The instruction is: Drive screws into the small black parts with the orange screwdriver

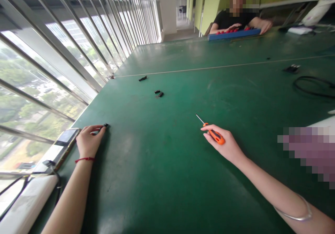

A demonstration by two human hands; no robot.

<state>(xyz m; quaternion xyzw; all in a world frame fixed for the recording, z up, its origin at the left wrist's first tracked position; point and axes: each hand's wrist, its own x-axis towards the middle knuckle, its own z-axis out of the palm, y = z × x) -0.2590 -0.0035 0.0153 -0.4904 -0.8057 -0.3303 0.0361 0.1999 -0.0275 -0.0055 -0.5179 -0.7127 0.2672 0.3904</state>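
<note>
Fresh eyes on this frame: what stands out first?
Likely the orange screwdriver in the right hand, over the green table. Then the left hand near the table's left edge, pinching a small black piece. At the far side, a blue tray before a co-worker.

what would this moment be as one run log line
left hand: pinching black part | right hand: holding screwdriver | table: loose black pieces farther out | co-worker: behind blue tray
</note>
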